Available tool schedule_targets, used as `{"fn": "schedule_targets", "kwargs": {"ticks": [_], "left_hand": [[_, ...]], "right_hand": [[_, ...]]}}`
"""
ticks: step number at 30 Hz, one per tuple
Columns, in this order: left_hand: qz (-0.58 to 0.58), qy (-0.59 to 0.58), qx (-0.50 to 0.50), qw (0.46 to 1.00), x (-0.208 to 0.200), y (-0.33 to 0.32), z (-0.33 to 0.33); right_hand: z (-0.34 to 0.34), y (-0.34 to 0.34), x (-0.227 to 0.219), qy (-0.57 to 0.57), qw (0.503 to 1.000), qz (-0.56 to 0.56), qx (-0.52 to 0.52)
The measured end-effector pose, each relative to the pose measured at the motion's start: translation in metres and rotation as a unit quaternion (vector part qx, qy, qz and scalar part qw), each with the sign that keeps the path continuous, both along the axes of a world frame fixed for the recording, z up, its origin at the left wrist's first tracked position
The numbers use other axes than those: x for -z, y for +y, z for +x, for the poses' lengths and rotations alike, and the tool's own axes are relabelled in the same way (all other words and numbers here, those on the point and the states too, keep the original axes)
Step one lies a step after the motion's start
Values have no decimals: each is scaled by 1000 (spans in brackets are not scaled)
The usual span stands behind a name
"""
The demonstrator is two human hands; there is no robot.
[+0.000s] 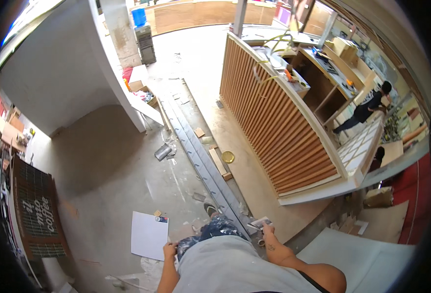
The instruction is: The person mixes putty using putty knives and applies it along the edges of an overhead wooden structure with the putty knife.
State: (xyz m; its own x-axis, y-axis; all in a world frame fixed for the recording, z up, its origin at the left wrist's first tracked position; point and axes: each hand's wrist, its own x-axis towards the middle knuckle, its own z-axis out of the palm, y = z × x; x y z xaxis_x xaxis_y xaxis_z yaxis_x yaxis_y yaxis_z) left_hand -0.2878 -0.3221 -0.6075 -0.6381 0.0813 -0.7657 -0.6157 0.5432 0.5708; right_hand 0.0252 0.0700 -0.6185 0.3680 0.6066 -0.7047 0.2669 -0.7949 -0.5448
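My right hand (269, 228) is out to the right of my paint-spattered trousers (225, 226), closed round a small flat thing (258, 222) in whitish and dark tones, whose kind I cannot make out. Below that hand is a small round object (261, 242). By my left hip, my left hand (170, 250) is curled; what its fingers hold, if anything, is hidden. Next to it a white square panel (147, 235) lies on the floor, with a dark label at its corner. A long grey metal channel (196, 160) runs along the floor ahead of me.
A wood-slatted counter (274, 122) rises at the right, with tools on top. Wood offcuts (218, 161) and a round gold lid (228, 156) lie near the channel. At left stand a grey wall (59, 63) and a dark sign panel (34, 207). A person (369, 107) works beyond the counter.
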Motion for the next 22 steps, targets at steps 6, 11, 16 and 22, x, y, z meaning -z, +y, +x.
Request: {"fn": "schedule_targets", "kwargs": {"ticks": [6,11,16,22], "left_hand": [[51,-55,-39,996,86,-40,-46],[-104,35,350,930,213,-12,-79],[-131,-38,379,915,223,30,-125],[-113,-182,119,969,206,94,-267]], "right_hand": [[-70,54,105,163,982,46,-87],[-137,61,188,149,973,98,-144],[-167,43,192,17,975,100,-198],[-246,104,185,7,983,25,-180]]}}
